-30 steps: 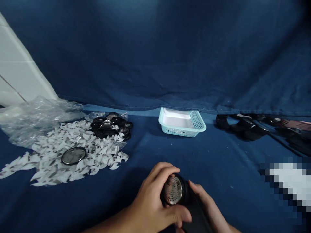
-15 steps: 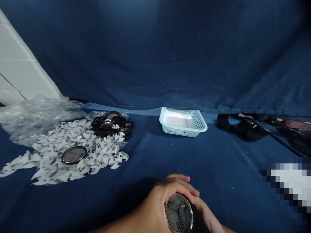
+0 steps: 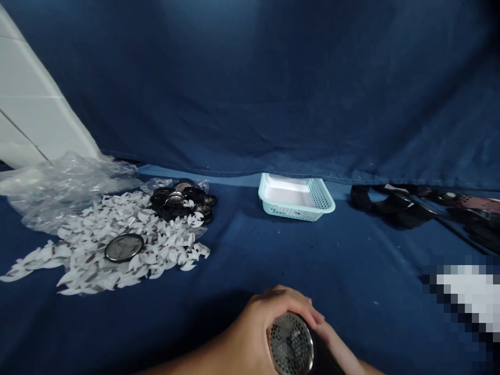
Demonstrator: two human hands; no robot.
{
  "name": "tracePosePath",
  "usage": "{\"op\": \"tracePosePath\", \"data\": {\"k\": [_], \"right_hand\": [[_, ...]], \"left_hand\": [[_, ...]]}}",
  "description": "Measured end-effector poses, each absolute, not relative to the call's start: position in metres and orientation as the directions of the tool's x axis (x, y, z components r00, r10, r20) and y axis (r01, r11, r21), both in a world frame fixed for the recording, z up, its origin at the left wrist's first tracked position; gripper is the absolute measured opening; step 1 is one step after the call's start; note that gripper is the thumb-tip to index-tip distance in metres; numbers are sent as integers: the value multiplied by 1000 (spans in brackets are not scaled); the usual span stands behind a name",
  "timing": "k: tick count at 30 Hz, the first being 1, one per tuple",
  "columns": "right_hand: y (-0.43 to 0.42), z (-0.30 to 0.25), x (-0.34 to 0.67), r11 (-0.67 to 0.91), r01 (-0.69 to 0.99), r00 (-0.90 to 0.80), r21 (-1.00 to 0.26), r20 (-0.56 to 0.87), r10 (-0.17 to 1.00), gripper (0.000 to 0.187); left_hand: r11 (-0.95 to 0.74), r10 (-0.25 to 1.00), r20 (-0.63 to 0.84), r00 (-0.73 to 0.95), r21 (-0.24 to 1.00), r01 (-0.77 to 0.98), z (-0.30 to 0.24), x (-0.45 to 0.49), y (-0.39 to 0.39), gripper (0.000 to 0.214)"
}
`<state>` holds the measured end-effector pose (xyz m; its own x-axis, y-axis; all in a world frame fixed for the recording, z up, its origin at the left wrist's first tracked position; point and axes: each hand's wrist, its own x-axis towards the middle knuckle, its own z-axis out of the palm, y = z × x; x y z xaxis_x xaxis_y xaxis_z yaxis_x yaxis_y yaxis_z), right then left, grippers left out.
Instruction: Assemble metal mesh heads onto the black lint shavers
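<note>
At the bottom edge both my hands hold a black handheld device with a round perforated metal mesh head (image 3: 291, 342) that faces the camera. My left hand (image 3: 250, 333) wraps its fingers over the rim of that mesh head. My right hand (image 3: 338, 351) grips the black body from the right, mostly hidden behind it. To the left on the blue cloth lies a spread of small white crescent-shaped paper pieces (image 3: 109, 250) with one loose round mesh disc (image 3: 124, 247) on top. Behind them sits a pile of black-rimmed mesh discs (image 3: 182, 202).
A light blue plastic basket (image 3: 297, 197) with a white insert stands at the middle back. Several black devices (image 3: 410, 205) lie in a row at the right. Crumpled clear plastic (image 3: 58, 182) lies at the left. Blue cloth (image 3: 351, 260) covers the table and hangs behind.
The device came nearer the camera and lower in view, its mesh head now facing me more squarely. My left fingers curled over the rim. In the last half second little moved.
</note>
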<state>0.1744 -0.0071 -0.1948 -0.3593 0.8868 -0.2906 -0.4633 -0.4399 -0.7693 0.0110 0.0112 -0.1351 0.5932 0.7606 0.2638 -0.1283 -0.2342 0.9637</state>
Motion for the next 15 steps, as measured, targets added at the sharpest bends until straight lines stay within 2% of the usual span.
{"op": "tracePosePath", "data": {"k": [3, 7, 9, 12, 15], "right_hand": [[-6, -185, 175, -556, -503, -428, -662, -368, 826, 27], [-6, -174, 182, -722, -437, -628, -536, -393, 672, 50], [-6, -174, 188, -797, -408, -701, -445, -406, 586, 60], [-5, -181, 194, -836, -431, -740, -339, -397, 543, 63], [0, -185, 197, -814, -487, -760, -316, -307, 573, 62]], "left_hand": [[-214, 842, 209, 498, 976, -47, -146, 10, 9, 62], [-192, 915, 155, 374, 979, 64, -152, 5, 8, 74], [-242, 921, 202, 334, 967, 83, -152, 3, 9, 76], [-383, 894, 346, 286, 920, 84, -151, 0, 11, 74], [-467, 876, 438, 201, 874, 132, -151, -2, 13, 69]]}}
